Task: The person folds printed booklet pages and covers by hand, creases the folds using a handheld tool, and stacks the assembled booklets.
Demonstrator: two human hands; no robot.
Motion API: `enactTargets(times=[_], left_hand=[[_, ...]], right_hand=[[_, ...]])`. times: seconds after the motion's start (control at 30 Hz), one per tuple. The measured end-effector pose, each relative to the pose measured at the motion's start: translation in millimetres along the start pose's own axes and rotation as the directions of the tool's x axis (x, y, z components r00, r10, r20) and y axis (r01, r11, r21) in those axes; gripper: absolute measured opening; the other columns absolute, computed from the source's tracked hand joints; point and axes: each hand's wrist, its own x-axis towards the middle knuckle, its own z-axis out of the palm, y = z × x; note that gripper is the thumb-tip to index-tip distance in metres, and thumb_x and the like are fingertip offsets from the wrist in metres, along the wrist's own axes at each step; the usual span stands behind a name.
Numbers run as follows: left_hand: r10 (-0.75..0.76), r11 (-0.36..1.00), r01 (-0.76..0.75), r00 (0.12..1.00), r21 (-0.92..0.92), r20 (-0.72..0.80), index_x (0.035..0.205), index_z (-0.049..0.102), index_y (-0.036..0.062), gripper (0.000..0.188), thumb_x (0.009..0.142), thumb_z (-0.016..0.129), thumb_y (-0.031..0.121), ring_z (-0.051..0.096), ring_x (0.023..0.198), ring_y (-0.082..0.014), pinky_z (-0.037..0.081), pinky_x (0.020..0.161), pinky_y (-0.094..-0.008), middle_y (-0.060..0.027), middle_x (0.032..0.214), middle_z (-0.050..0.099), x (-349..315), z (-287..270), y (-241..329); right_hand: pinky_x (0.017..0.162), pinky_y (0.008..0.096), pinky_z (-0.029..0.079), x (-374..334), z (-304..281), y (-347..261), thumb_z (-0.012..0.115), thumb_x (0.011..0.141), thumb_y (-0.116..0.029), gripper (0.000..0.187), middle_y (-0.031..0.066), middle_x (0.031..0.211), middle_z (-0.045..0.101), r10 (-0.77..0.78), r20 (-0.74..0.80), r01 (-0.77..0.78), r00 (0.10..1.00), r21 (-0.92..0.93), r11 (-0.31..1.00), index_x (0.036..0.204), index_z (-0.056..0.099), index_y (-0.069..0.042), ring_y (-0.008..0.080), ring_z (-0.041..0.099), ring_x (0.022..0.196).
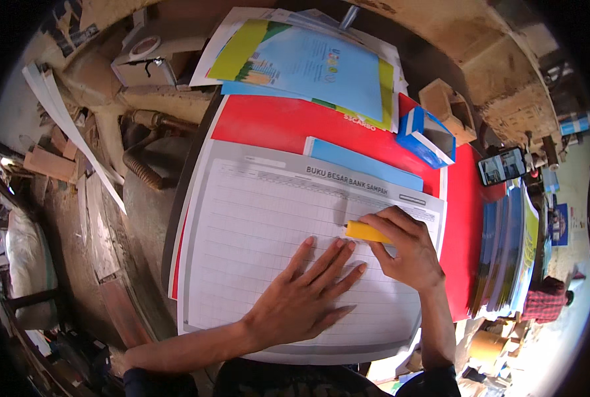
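Observation:
A large printed form sheet (262,198) with a grey border and table lines lies in front of me. My left hand (305,288) rests flat on it with fingers spread. Just to the right, my right hand (404,248) grips a stubby yellow tool (366,231) with a small dark tip pointing left. That tip is at the sheet, close to my left fingertips; whether it touches the paper I cannot tell. My right fingers cover part of the tool, so its exact kind does not show.
Under the sheet spreads a red surface (262,122), with a light blue sheet (367,165) between. Printed covers (308,66) are stacked at the far side. A blue-and-white box (427,137), a wooden box (448,109), a phone (502,165) and piled booklets (503,251) stand right. A person (545,299) is beyond.

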Motion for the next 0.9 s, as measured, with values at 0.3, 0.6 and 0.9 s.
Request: enactTargets(times=[0.3,0.6,0.9], left_hand=[[0.038,0.999,-0.038,0.998,-0.012,-0.042,0.161,0.033,0.0150,0.069,0.105,0.044,0.054,0.018,0.158,-0.0329,0.011,0.127,-0.0584,-0.0194,0.168,0.024,-2,4,-4],[0.053,0.999,-0.053,0.999,0.005,-0.006,0.161,0.033,0.0151,0.069,0.105,0.042,0.054,0.019,0.158,-0.0342,0.012,0.128,-0.0568,-0.0198,0.167,0.024,-2,4,-4],[0.047,0.998,-0.048,0.998,0.035,0.030,0.161,0.033,0.0173,0.069,0.105,0.041,0.057,0.015,0.158,-0.0336,0.008,0.129,-0.0566,-0.0188,0.168,0.022,2,5,-3]], right_hand=[[0.080,0.0408,0.059,8,4,11,0.077,0.076,0.004,0.043,0.0097,0.106,0.065,-0.118,0.040,0.120,0.992,-0.047,0.992,0.117,0.067,-0.006,0.0304,0.068,0.093],[0.081,0.0411,0.059,7,6,8,0.076,0.081,0.000,0.042,0.0126,0.109,0.065,0.016,0.107,-0.029,0.994,0.123,0.992,0.122,0.066,-0.003,0.0342,0.069,0.095],[0.071,0.0351,0.058,0,13,9,0.077,0.085,-0.007,0.031,0.0147,0.100,0.069,-0.019,-0.005,0.019,1.000,0.025,0.999,0.115,0.069,0.000,0.0261,0.072,0.083]])
